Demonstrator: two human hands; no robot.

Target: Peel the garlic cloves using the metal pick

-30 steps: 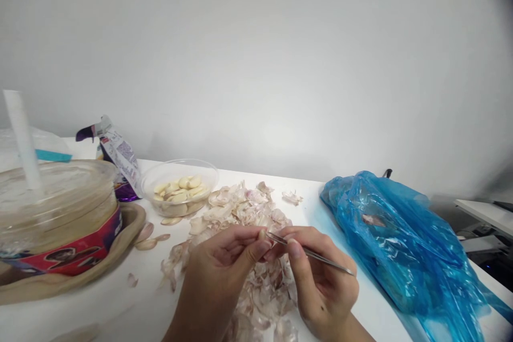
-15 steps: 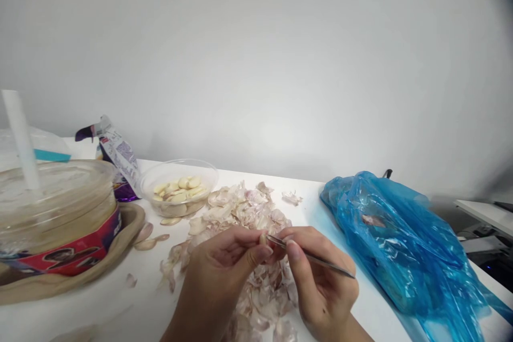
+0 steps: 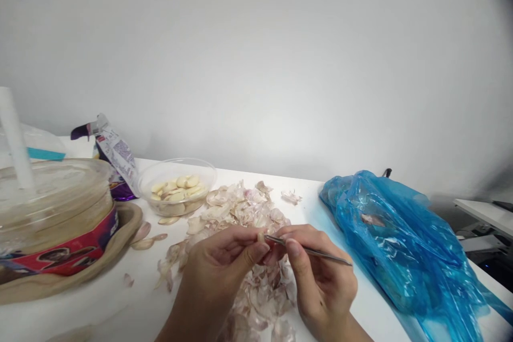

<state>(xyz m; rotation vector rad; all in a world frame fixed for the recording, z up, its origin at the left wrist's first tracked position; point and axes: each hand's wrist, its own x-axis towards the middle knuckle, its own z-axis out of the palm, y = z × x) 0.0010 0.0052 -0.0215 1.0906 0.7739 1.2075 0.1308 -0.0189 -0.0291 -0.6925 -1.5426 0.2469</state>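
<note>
My left hand point(image 3: 224, 267) pinches a small garlic clove point(image 3: 261, 237) between thumb and fingertips; most of the clove is hidden by the fingers. In my right hand point(image 3: 320, 278) is a slim dark metal tool point(image 3: 326, 255), held like a pen, its tip against the clove. Whether it is a thin blade or tweezers I cannot tell. Both hands are over a heap of papery garlic skins point(image 3: 264, 299) on the white table. Behind my left hand, a clear plastic bowl point(image 3: 146, 179) contains several peeled garlic cloves point(image 3: 180, 189).
At right lies a crumpled blue plastic bag point(image 3: 401, 246). A lidded drink cup point(image 3: 60, 214) with a white straw point(image 3: 16, 139) sits in a brown carrier point(image 3: 124, 230) at left, a purple snack packet point(image 3: 120, 165) behind it. Several unpeeled cloves point(image 3: 142, 243) lie near the bowl.
The view has shifted slightly. The metal tool's rear end sits a little higher, with its tip still at the clove; both hands keep the same hold.
</note>
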